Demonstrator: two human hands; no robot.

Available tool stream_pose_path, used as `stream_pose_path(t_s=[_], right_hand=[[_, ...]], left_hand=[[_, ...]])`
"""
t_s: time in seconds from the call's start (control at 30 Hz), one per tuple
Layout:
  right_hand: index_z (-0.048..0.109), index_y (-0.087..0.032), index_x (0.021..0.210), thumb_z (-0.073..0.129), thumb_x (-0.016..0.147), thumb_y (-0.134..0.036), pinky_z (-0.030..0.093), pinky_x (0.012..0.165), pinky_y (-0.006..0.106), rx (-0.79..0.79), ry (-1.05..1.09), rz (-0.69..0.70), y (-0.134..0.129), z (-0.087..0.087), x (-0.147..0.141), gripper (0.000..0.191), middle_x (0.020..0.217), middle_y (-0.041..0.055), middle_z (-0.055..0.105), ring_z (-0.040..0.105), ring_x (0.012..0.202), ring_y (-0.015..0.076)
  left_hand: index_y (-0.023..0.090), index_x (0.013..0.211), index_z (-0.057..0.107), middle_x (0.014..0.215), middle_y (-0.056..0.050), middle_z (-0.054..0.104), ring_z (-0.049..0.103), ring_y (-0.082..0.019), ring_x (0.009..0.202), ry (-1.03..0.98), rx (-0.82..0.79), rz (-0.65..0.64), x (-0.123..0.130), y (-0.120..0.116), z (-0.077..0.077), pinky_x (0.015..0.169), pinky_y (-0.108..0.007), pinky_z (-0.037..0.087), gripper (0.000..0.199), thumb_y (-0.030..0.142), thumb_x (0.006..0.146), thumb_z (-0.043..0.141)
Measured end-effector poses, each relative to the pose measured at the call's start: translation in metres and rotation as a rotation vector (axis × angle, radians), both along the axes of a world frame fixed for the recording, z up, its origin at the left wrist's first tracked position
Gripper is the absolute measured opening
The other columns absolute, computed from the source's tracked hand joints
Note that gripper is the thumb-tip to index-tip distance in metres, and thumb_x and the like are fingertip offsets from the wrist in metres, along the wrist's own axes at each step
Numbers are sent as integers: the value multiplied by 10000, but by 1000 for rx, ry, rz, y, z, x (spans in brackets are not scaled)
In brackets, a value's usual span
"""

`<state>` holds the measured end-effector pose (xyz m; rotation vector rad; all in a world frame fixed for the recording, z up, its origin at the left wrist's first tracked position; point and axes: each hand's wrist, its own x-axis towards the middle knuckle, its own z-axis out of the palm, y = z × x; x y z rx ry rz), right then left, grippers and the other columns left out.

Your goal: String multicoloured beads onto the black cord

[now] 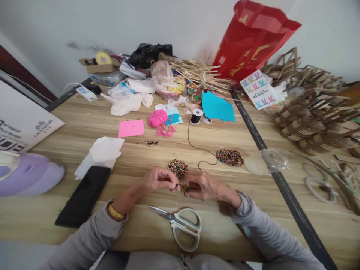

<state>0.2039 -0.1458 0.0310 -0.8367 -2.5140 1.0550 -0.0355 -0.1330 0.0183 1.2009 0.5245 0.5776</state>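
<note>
Between my two hands runs a thin black cord (193,141), which leads from a white-flanged spool (196,117) further back. My left hand (159,180) pinches the dark cord between thumb and forefinger. Close beside it, my right hand (204,185) grips the cord too, its fingers curled over; small beads may be at the fingertips, too small to tell. A pile of loose multicoloured beads (177,168) lies just behind the hands. Strung beads (230,157) are heaped to the right. White-handled scissors (180,227) lie partly open in front of the hands.
A black phone (83,197) and white paper (99,153) lie at left, beside a purple device (30,174). Pink yarn (158,118), a pink card (131,128) and blue sheets (218,107) sit behind. A red bag (253,41) and woven baskets (312,120) stand at right.
</note>
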Motion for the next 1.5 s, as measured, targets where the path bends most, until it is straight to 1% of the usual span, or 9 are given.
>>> stream_pose_path(t_s=[0.1,0.23,0.63,0.73,0.87,1.03,1.17,1.3,1.5], right_hand=[[579,-162,862,561,868,-164,340,575,221,206,-242,25,-1,6,5,19,861,33,604,545,703,127],[554,-160,856,470,902,-92,273,535,247,346,-479,16,-5,9,8,117,809,36,614,526,630,126],[573,-157,805,490,854,-83,215,509,263,300,-741,-95,19,25,50,122,751,54,654,589,626,150],[588,-165,778,503,868,-117,250,522,245,269,-663,-160,22,30,54,133,784,47,656,582,633,137],[593,-162,884,501,909,-175,350,572,216,240,-309,-262,19,30,42,96,848,37,630,555,636,109],[548,-158,1082,556,914,-266,433,607,213,85,58,-144,-2,19,3,199,930,58,605,556,699,115],[475,-169,1178,578,905,-298,472,676,255,60,139,-126,-15,1,-18,319,1003,75,590,555,765,140],[472,-179,1136,509,945,-267,461,677,241,55,176,-84,-20,-14,-23,214,981,65,585,551,774,136],[549,-186,860,436,948,-232,396,608,253,195,25,-61,-23,-7,-21,151,758,26,565,511,666,145]], left_hand=[[101,688,622,688,-73,712,652,-128,595,-74,-49,-25,-1,0,2,579,-231,521,263,312,696,778],[104,662,604,633,-54,703,661,-126,561,-103,-93,-31,-1,0,3,541,-210,520,267,274,658,810],[107,717,622,646,-44,705,679,-129,612,-86,-23,-13,-13,2,3,571,-190,502,185,210,701,775],[102,734,614,674,-45,700,689,-136,657,61,40,16,-15,2,4,618,-202,508,193,220,708,766],[106,748,595,697,-39,686,681,-127,685,164,140,27,-10,2,6,653,-206,504,183,220,727,736],[114,738,568,702,-33,662,654,-121,681,227,221,53,-3,1,8,656,-222,506,171,208,735,710],[116,722,564,710,-38,655,618,-115,671,258,282,40,0,0,7,644,-223,490,157,202,742,694],[117,716,562,706,-32,639,595,-121,680,295,296,16,2,-1,3,644,-229,477,157,213,738,685],[116,723,551,685,-27,625,584,-121,652,287,269,-30,0,-2,6,635,-233,475,136,185,752,664]])
